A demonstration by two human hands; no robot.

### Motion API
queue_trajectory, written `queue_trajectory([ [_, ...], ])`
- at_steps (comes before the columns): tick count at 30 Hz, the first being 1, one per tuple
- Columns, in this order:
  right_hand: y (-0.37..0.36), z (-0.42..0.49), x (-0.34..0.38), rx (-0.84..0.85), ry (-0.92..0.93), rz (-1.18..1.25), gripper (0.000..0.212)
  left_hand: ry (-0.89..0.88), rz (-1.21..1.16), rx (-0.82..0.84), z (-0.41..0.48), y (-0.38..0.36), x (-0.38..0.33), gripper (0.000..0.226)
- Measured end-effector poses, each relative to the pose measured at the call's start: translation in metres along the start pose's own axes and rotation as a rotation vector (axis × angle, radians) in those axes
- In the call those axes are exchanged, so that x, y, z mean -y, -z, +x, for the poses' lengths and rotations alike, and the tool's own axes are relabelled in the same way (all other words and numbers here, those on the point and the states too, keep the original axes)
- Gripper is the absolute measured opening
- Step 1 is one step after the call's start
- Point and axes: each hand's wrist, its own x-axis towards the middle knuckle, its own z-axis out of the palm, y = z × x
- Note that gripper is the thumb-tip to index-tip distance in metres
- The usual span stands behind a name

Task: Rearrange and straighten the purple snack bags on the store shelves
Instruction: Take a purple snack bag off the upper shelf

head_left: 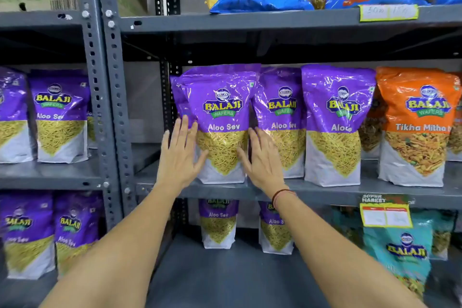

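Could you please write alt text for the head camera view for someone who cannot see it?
Two open hands, left hand and right hand, flank an upright purple Aloo Sev bag on the middle grey shelf. More purple bags stand alongside, with an orange bag to the right.

Both bare forearms rise from the lower edge of the frame toward its centre, converging slightly. The left hand (178, 155) sits just left of centre, flat and open, fingers extended upward and thumb splayed right. The right hand (262, 160) mirrors it right of centre, fingers straight, a thin red thread band (281, 194) circling its wrist
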Motion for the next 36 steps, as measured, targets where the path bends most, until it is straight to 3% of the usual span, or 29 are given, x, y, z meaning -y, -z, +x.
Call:
queue_trajectory([
  [4, -0.018, -0.024, 0.01, 0.1, -0.096, 0.191, 0.069, -0.022, -0.088, 0.17, -0.029, -0.014, 0.006, 0.085],
  [8, -0.025, -0.024, 0.012, 0.085, -0.213, 0.386, 0.081, 0.069, -0.352, 0.277, -0.036, -0.018, -0.002, 0.091],
  [11, -0.025, -0.017, 0.01, 0.173, -0.317, 0.472, 0.091, 0.163, -0.528, 0.359, -0.039, -0.017, -0.009, 0.098],
  [15, -0.02, -0.013, 0.008, 0.235, -0.368, 0.609, 0.103, 0.265, -0.723, 0.317, -0.038, -0.016, -0.018, 0.106],
  [23, -0.007, -0.05, 0.025, 0.108, -0.393, 0.749, 0.108, 0.409, -0.95, 0.158, -0.072, -0.005, -0.016, 0.111],
  [30, 0.006, -0.105, 0.05, 0.054, -0.323, 0.806, 0.095, 0.42, -1.0, 0.07, -0.127, 0.014, -0.015, 0.088],
  [36, -0.02, -0.171, 0.047, 0.179, -0.361, 0.772, 0.095, 0.517, -1.055, 0.148, -0.197, 0.006, -0.017, 0.078],
])
